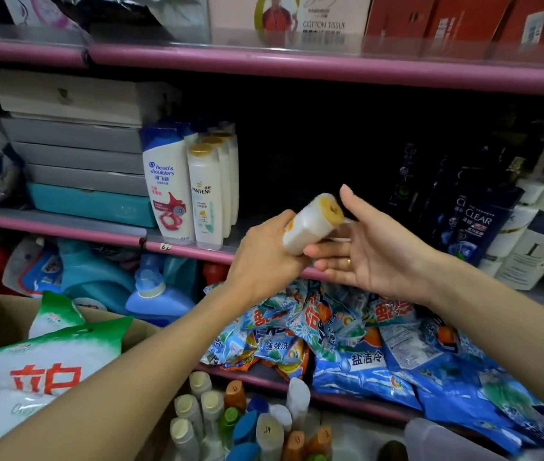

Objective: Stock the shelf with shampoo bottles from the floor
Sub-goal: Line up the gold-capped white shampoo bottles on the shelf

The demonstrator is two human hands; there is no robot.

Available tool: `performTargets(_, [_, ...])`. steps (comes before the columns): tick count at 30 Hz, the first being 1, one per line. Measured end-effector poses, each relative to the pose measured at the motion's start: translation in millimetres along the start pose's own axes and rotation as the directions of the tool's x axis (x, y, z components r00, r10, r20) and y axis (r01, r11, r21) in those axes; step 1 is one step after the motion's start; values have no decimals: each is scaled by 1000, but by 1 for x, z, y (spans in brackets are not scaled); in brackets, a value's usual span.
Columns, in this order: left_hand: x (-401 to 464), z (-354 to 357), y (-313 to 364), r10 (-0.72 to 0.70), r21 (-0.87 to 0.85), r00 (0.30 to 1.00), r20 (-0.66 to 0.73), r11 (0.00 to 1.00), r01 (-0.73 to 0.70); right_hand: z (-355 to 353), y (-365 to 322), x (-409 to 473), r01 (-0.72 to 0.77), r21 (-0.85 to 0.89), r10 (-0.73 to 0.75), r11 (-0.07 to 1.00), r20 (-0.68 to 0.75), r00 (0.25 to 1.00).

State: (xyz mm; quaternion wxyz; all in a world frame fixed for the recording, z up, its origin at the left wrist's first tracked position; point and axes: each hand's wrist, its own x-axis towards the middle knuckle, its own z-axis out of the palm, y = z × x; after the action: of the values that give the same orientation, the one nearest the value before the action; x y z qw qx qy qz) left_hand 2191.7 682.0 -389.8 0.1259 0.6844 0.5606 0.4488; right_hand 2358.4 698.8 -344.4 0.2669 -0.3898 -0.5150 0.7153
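My left hand (265, 257) grips a white shampoo bottle with a gold cap (312, 222), tilted with the cap pointing up and right, in front of the middle shelf (197, 251). My right hand (373, 247) is open beside it, fingers straight, fingertips touching the bottle's lower side. On the shelf to the left stand a Head & Shoulders bottle (167, 188) and a row of white Pantene bottles (207, 194). The shelf space behind the hands is dark and bare. Several more bottles (230, 424) stand on the floor at the bottom.
Dark Clear bottles (473, 224) and white bottles (530, 247) fill the shelf's right side. Stacked flat boxes (78, 151) sit at its left. Blue detergent bags (380, 354) lie on the lower shelf. A cardboard box with green-white bags (58, 347) stands at the lower left.
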Motion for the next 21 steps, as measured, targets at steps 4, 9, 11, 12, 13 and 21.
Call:
performTargets(4, [-15,-9,-6,-144,-267,982,126,948,173,18,8,-1,11,42,-12,999,18,1000])
performTargets(9, [-28,-16,-10,-158,-308,980,125,932,189,35,11,-3,39,93,-39,995,-2,999])
performTargets(11, [-30,-18,-10,-162,-313,974,157,927,204,40,9,-4,67,65,-67,996,-8,998])
performTargets(12, [-29,-19,-11,-167,-313,971,171,925,214,41,8,-4,75,36,-75,997,-15,997])
performTargets(13, [-28,-22,-12,-179,-318,967,182,920,230,42,7,-3,78,0,-78,997,-20,997])
performTargets(21, [-19,-40,-16,-271,-580,920,285,716,390,35,30,6,205,-489,-280,848,-84,956])
